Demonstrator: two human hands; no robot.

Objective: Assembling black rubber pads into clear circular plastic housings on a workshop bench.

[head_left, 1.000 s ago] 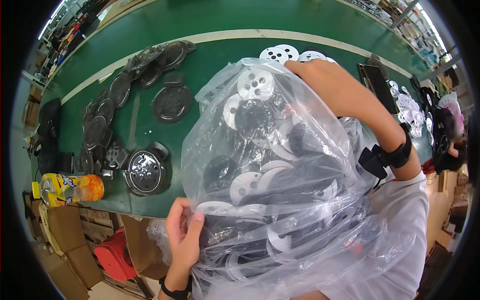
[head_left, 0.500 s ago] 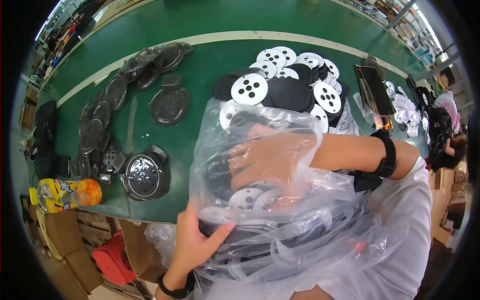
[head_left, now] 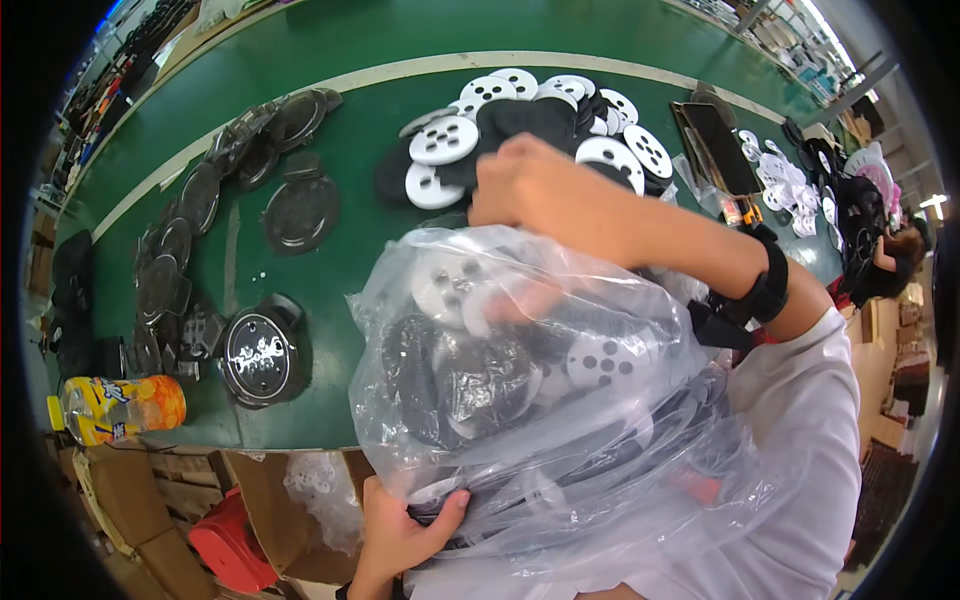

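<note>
A large clear plastic bag (head_left: 520, 420) lies across my lap and the table's near edge, with several white and black round discs with holes (head_left: 605, 360) inside. My left hand (head_left: 405, 530) grips the bag's lower left edge, thumb on top. My right hand (head_left: 530, 195) is beyond the bag's upper edge, against the pile of black and white discs (head_left: 445, 140) on the table. Its fingers are curled down, and what they hold, if anything, is hidden. A pinkish patch shows blurred through the plastic below it.
Dark transparent round covers (head_left: 300, 215) lie in a row on the green table (head_left: 330, 390) at left, with a shiny round black case (head_left: 262, 355) nearer. A yellow-capped bottle (head_left: 120, 408) lies by the edge. Below are a cardboard box (head_left: 270, 500) and red stool (head_left: 232, 540). Another person (head_left: 885, 250) is far right.
My right hand has come up out of the bag and moved away from me to the disc pile. My left hand, still on the bag, is lower. The view has shifted slightly.
</note>
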